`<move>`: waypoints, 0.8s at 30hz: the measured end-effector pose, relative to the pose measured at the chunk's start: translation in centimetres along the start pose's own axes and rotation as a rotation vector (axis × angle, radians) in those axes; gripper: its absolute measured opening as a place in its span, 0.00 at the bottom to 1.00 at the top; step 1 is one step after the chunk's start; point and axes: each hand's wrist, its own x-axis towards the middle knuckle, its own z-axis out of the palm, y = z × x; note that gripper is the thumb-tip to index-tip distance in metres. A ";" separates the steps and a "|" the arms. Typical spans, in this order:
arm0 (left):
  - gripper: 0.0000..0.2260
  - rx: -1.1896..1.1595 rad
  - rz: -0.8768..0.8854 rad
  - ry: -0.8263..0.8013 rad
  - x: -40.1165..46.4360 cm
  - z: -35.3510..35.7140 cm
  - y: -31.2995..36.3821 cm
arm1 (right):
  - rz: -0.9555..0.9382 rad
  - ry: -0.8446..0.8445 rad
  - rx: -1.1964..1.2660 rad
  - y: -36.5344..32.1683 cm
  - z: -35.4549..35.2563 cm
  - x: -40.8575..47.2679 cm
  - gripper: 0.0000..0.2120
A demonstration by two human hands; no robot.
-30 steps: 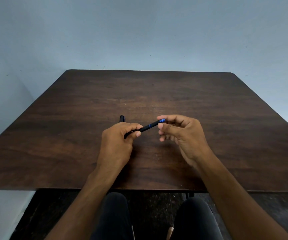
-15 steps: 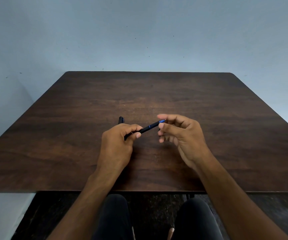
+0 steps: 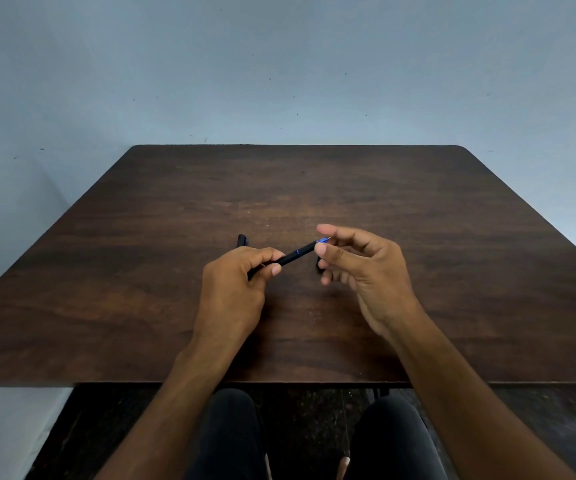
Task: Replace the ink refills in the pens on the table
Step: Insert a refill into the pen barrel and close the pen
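Right hand (image 3: 362, 268) fingers loosened since earlier, grip narrow at blue tip. Left hand (image 3: 234, 282) grip clamps pen (image 3: 291, 257); twist tip squarely, barrel steady.

Plain room: dark wooden table (image 3: 418, 289) against bare bluish wall (image 3: 279, 64).

No text, label, brand, number or sign can be read anywhere. The black pen (image 3: 291, 257) carries only blue bands, and any print on its barrel is too small to make out. The table (image 3: 418, 271) surface shows wood grain alone.
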 end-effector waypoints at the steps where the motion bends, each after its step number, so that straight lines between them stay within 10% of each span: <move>1: 0.11 0.007 -0.003 -0.002 0.0 0.0 0.0 | -0.001 -0.009 -0.003 0.1 -0.1 0.0 0.12; 24: 0.11 0.011 -0.029 -0.031 -0.1 0.2 0.2 | -0.001 0.049 -0.053 0.1 0.3 0.1 0.15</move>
